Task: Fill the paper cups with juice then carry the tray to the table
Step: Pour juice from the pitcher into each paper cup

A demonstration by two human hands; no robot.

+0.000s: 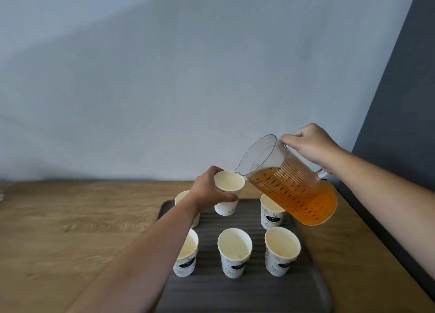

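Printed graduation lines and numbers run down the side of the clear plastic jug point(292, 183), but the figures are too small and blurred to be read. A dark round emblem with thin line drawings is printed on each white paper cup; its lettering cannot be made out.

The jug is a transparent, tapering measuring pitcher with a pouring lip, holding orange juice point(306, 199) in its lower part. It is tilted toward the left, its lip just beside the rim of the lifted cup point(228, 190). No stream is seen leaving the lip.

The jug's handle is clenched in the right hand point(310, 145), fingers wrapped fully round it. The lifted cup is grasped by the left hand point(207, 190), thumb on the near side and fingers round the far side, and is held above the tray; its inside looks pale and dry.

The tray point(235, 294) is dark grey, rectangular with rounded corners and a ribbed floor. Five more cups are seen standing on it: a back left cup point(182, 198) partly hidden by the left forearm, a back right cup point(270, 215) under the jug, and a front row of a left cup point(187, 258), a middle cup point(234, 251) and a right cup point(281, 250). A yellowish tint shows in the front left and front right cups.

The tray rests on a wood-grain surface point(70, 218) against a pale blue-grey wall point(164, 77).
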